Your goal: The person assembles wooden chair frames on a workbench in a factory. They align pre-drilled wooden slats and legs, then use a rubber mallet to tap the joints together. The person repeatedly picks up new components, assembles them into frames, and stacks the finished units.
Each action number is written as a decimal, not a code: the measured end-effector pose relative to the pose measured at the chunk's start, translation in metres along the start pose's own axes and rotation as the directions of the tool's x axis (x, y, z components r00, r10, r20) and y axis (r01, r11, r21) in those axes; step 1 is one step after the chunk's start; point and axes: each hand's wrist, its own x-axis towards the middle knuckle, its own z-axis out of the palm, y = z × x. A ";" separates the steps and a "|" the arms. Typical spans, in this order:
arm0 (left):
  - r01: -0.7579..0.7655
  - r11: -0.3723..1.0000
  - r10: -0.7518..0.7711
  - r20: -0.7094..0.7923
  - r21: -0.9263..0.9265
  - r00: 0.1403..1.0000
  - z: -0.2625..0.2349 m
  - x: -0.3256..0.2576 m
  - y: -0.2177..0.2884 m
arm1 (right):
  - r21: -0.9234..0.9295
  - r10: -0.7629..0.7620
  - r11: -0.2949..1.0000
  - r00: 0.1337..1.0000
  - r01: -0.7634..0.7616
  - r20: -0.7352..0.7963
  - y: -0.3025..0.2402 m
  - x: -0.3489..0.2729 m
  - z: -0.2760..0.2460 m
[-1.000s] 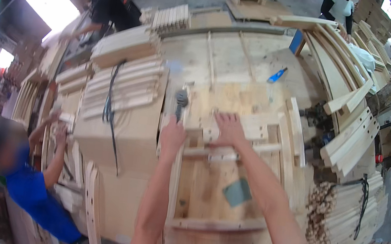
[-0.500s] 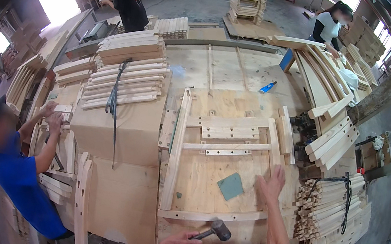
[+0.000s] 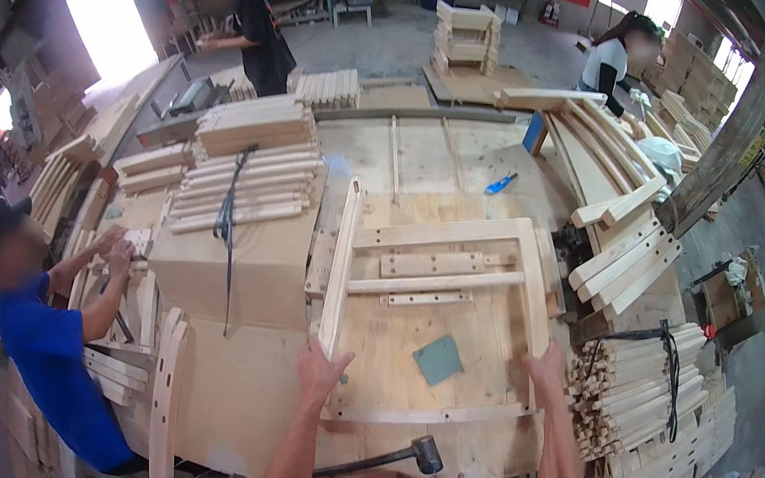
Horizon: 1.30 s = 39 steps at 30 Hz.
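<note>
A pale wooden frame [image 3: 436, 284] lies before me, made of two side pieces joined by crosspieces. My left hand [image 3: 321, 371] is closed round the near part of its left side piece [image 3: 339, 272]. On the right side piece [image 3: 534, 286], my right hand [image 3: 546, 370] grips close to the near end. A curved rail with holes [image 3: 435, 415] spans the near side between my forearms; whether it is joined to the frame I cannot tell. Nearer to me, a mallet [image 3: 426, 455] with a dark head rests at the table edge, held by neither hand.
A green square sheet [image 3: 438, 360] and drilled wooden blocks [image 3: 431, 264] lie on the plywood tabletop [image 3: 393, 369]. Bundled slats [image 3: 246, 189] stand at left, more bundled sticks [image 3: 649, 378] at right. A blue-handled tool [image 3: 502, 183] lies farther back. A co-worker in blue [image 3: 61, 339] works at left.
My left hand has let go of the mallet and taken hold of the left side piece. My right hand has closed on the right side piece. The frame looks raised toward me.
</note>
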 end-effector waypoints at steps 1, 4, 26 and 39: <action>0.047 0.990 -0.040 0.052 -0.134 0.998 -0.002 0.009 0.001 | -0.036 -0.057 0.998 0.993 0.054 -0.101 0.004 -0.012 -0.004; 0.150 0.913 -0.108 0.130 -0.380 0.986 -0.025 0.017 -0.013 | 0.172 -0.067 0.978 0.957 0.120 -0.284 0.005 -0.068 0.000; -0.740 0.640 0.621 -0.428 -0.208 0.657 -0.101 0.070 0.298 | 0.744 0.095 0.668 0.990 0.013 -0.103 -0.033 0.029 -0.200; -0.075 0.953 0.115 0.125 -0.293 0.985 -0.060 -0.076 0.093 | 0.715 0.341 0.686 0.928 -0.135 -0.152 -0.088 0.398 -0.255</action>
